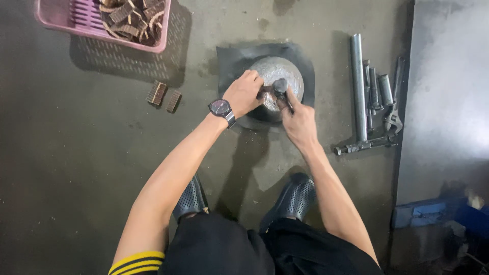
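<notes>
Fig.: Round grey metal block [275, 71], domed and pitted, sits centre-top of view on a dark rubber mat [301, 57] laid on the concrete floor [76, 153]. On its near face rests a small dark workpiece [268, 92], partly under both hands. Left hand [243, 94], wristwatch [222, 108] on the wrist, has fingers curled down on the workpiece, pinning it to the block. Right hand [299, 122] is closed round the handle of a small hammer [280, 87], head over the block.

Handling (est.): block looks solid and heavy, stiff, won't shift; lift only w/ two hands at the base. Workpiece prob. light, rigid, hard-edged; pinch by its sides, clear of the hammer head.

Surroundings: two small ridged brown pieces [164, 96] on the floor to the left; pink plastic basket [66, 15] w/ more of the same, top left. Right of the mat: long steel pipe [358, 86], shorter bars, adjustable wrench [393, 119]. Black perforated shoes [295, 196] below.

Not resolved: workpiece shape and extent of the left-hand grip (fingers cover it); hammer handle hidden in the fist; basket cut by frame edge; blue objects at lower right blurred.
</notes>
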